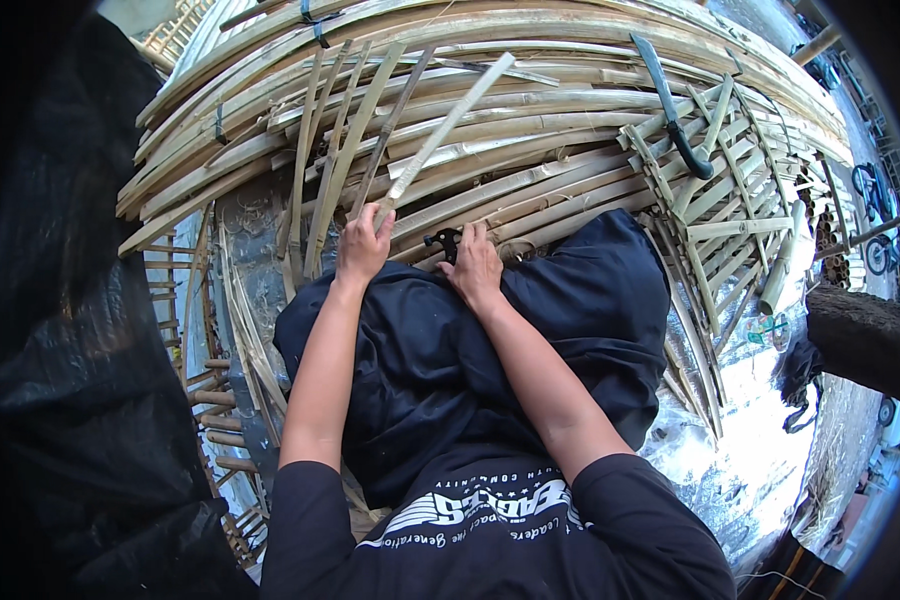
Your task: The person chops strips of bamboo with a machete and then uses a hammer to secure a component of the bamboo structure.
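Note:
My left hand [366, 246] has its fingers closed around the lower end of a pale bamboo strip [450, 130]. The strip slants up and away to the right, over a stack of split bamboo. Close by, my right hand [477, 264] is wrapped on a small black tool [448, 242] with a knob-like end; my fingers cover part of it and its kind cannot be made out. The tool sits just beyond my lap, apart from the strip. Several thin bamboo slats [353, 135] lean side by side left of the held strip.
Long split bamboo poles [550, 60] lie across the far side. A machete [660, 90] with a dark handle rests on them at right, beside a bamboo lattice [725, 190]. Black sheeting [80, 330] hangs at left. A tree trunk [860, 335] stands at far right.

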The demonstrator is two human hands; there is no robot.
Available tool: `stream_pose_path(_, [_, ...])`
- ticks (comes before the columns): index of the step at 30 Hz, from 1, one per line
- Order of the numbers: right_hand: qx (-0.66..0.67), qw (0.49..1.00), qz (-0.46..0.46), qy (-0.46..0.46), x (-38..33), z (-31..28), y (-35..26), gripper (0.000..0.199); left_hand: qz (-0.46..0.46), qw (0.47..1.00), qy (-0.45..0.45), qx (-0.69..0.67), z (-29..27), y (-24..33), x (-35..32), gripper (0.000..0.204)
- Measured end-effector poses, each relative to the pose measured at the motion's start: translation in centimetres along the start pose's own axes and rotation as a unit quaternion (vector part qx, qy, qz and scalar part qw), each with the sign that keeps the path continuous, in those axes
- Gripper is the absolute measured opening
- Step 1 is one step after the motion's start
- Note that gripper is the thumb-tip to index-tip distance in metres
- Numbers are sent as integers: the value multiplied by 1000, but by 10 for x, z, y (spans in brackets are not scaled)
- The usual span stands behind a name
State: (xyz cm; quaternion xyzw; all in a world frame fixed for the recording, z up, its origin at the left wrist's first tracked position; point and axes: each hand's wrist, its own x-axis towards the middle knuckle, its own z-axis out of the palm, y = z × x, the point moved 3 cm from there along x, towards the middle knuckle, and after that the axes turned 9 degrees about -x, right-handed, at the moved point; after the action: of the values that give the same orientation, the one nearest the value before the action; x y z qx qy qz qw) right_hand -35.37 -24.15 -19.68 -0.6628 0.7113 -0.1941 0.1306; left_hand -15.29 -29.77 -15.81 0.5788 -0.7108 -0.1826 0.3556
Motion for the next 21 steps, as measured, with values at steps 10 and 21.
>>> stream_pose_path(10, [135,986,91,21,-3,18,26,74,18,995,-77,66,16,21,36,27])
stream_pose_path(21, [440,873,137,163,-8,-57,26,66,-148,971,-178,55,60,-23,51,21])
